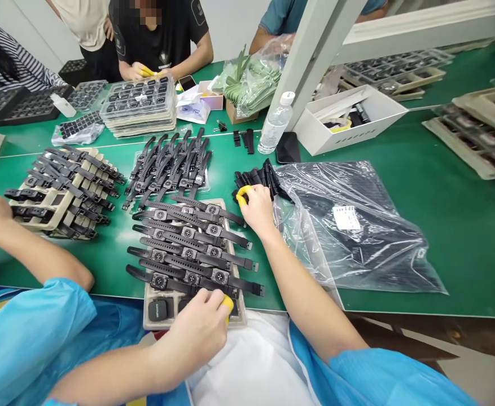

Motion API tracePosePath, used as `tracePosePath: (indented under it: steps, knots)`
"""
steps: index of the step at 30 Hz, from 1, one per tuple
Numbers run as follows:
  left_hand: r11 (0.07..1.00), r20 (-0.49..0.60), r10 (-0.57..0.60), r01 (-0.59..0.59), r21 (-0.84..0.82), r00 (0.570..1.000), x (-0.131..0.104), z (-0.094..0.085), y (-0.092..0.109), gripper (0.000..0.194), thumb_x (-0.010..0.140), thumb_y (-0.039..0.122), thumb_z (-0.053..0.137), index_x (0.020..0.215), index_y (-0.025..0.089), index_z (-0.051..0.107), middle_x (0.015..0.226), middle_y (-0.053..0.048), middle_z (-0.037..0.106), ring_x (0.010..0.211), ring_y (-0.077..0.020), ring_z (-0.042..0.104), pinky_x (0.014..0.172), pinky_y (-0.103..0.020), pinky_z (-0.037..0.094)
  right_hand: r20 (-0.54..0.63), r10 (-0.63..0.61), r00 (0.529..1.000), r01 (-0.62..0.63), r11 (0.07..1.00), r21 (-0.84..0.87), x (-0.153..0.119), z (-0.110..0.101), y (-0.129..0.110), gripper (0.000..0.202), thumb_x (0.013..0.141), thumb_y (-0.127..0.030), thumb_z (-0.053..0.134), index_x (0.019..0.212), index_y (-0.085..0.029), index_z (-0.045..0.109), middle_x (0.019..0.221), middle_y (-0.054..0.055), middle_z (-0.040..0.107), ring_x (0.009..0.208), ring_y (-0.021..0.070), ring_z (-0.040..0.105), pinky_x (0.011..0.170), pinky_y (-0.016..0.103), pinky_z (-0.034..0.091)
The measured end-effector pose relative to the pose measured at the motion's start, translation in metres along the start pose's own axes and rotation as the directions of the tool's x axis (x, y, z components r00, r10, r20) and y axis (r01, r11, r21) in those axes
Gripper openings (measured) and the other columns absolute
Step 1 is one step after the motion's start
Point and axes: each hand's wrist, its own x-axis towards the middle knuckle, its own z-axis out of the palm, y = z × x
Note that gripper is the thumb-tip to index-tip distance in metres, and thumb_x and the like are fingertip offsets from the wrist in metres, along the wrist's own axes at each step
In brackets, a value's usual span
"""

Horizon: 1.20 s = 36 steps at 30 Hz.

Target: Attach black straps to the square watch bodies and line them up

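My right hand, with yellow finger covers, reaches into a pile of loose black watch straps, its thumb and finger pinched on a strap. At the near end of a beige tray, my left hand has its fingers curled together, also with yellow covers. What they hold is hidden beneath them. Rows of smartwatches with black straps lie face down across this tray. A square black watch body without straps sits in a near slot, left of my left hand.
A clear plastic bag of black straps lies on the right. Behind stand a water bottle, a phone and a white box. More strapped watches and a loaded tray stack are leftward, beside a co-worker's arm.
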Motion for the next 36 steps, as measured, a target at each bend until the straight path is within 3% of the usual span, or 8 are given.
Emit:
tracePosePath:
  steps: [5,10,14,17,20,23,28,36]
  knots:
    - [0.998,-0.011,0.047,-0.047,0.032,0.999,0.007,-0.003,-0.003,0.014,0.09,0.026,0.072,0.08,0.017,0.076,0.081,-0.009,0.057,0.088,-0.0259,0.055,0.066,-0.038,0.041,-0.082,0.181,0.98,-0.137,0.916,0.377,0.005,-0.004,0.003,0.022,0.092,-0.024,0.053,0.114,-0.021,0.054,0.106,0.012,0.065,0.103,0.0289,0.061,0.095,0.046,0.049]
    - [0.997,-0.06,0.073,-0.074,-0.011,0.995,0.011,-0.003,-0.013,0.022,0.098,0.024,0.063,0.078,0.018,0.069,0.08,-0.009,0.06,0.084,-0.0242,0.058,0.067,-0.037,0.043,0.008,0.324,0.946,-0.196,0.552,0.81,0.001,-0.032,-0.019,0.036,0.086,-0.033,0.064,0.115,-0.026,0.045,0.091,0.001,0.061,0.079,0.0196,0.062,0.073,0.035,0.053]
    - [0.984,-0.215,0.083,-0.114,-0.138,0.973,0.0,-0.037,-0.035,0.014,0.098,0.02,0.062,0.085,0.018,0.065,0.084,-0.008,0.065,0.084,-0.0232,0.061,0.073,-0.037,0.049,0.203,0.196,0.959,-0.248,0.242,0.938,-0.016,-0.064,-0.052,0.027,0.082,-0.034,0.067,0.098,-0.027,0.046,0.086,-0.002,0.059,0.061,0.0142,0.053,0.055,0.029,0.044]
    - [0.938,-0.395,-0.192,0.05,-0.342,0.899,-0.001,-0.066,-0.063,0.014,0.104,0.023,0.052,0.106,0.018,0.065,0.101,-0.01,0.072,0.095,-0.0234,0.068,0.084,-0.037,0.056,0.357,-0.011,0.934,-0.352,0.126,0.927,-0.031,-0.075,-0.075,0.025,0.088,-0.046,0.063,0.096,-0.027,0.049,0.072,-0.005,0.048,0.048,0.0112,0.033,0.045,0.027,0.027]
    - [0.788,-0.397,-0.523,0.252,-0.561,0.754,0.015,-0.065,-0.097,0.022,0.104,0.023,0.049,0.122,0.02,0.061,0.109,-0.01,0.074,0.093,-0.0223,0.072,0.083,-0.035,0.059,0.503,-0.164,0.849,-0.489,0.12,0.864,-0.045,-0.071,-0.089,0.042,0.095,-0.067,0.049,0.093,-0.026,0.052,0.068,-0.005,0.038,0.047,0.0111,0.026,0.043,0.027,0.021]
    - [0.687,-0.406,-0.618,0.211,-0.695,0.673,0.037,-0.034,-0.123,0.037,0.098,0.014,0.048,0.133,0.02,0.056,0.12,-0.011,0.073,0.108,-0.0231,0.072,0.093,-0.036,0.061,0.582,-0.196,0.789,-0.558,0.164,0.813,-0.057,-0.058,-0.096,0.046,0.091,-0.069,0.06,0.088,-0.024,0.051,0.067,-0.005,0.045,0.048,0.0107,0.035,0.042,0.024,0.025]
    - [0.747,-0.524,-0.472,0.006,-0.665,0.709,0.052,0.008,-0.137,0.067,0.082,-0.001,0.045,0.145,0.019,0.052,0.143,-0.013,0.064,0.137,-0.0253,0.059,0.116,-0.046,0.052,0.605,-0.284,0.744,-0.557,0.236,0.796,-0.065,-0.047,-0.097,0.043,0.091,-0.062,0.069,0.096,-0.023,0.052,0.06,-0.007,0.058,0.045,0.0103,0.045,0.044,0.023,0.035]
    - [0.75,-0.528,-0.439,-0.028,-0.661,0.727,0.048,0.011,-0.138,0.071,0.085,0.0,0.045,0.152,0.023,0.05,0.143,-0.013,0.063,0.139,-0.0272,0.057,0.117,-0.051,0.051,0.638,-0.342,0.69,-0.592,0.241,0.769,-0.063,-0.05,-0.09,0.036,0.093,-0.054,0.067,0.095,-0.02,0.055,0.049,-0.009,0.051,0.038,0.0083,0.033,0.042,0.022,0.025]
